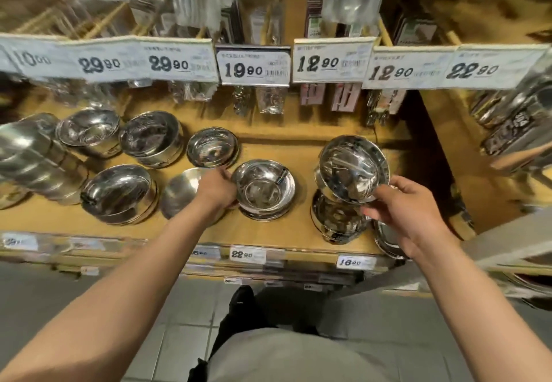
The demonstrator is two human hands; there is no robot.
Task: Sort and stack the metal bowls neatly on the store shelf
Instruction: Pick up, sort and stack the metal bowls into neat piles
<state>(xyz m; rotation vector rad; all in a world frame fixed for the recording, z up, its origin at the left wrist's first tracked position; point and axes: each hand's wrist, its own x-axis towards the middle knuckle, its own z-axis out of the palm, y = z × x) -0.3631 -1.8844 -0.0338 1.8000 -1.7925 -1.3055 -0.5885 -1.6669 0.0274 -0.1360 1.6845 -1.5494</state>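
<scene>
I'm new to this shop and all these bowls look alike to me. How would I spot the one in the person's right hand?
Start at the wooden shelf under the price tags and go to its right end, where a stack of steel bowls stands. The tilted bowl sits above that stack, pinched at its near rim by the right hand. It alone leans, its opening facing you.

Held bowl: shiny steel, tilted toward the viewer, raised at right above a stack.
Right stack: nested bowls, upright, near right of the shelf.
Centre stack: shallow bowls, upright, label inside the top bowl.
Far row: three upright stacks.
Near-left stack: deeper bowls, leaning slightly.
Inverted bowl: dome up, near centre-left.
</scene>
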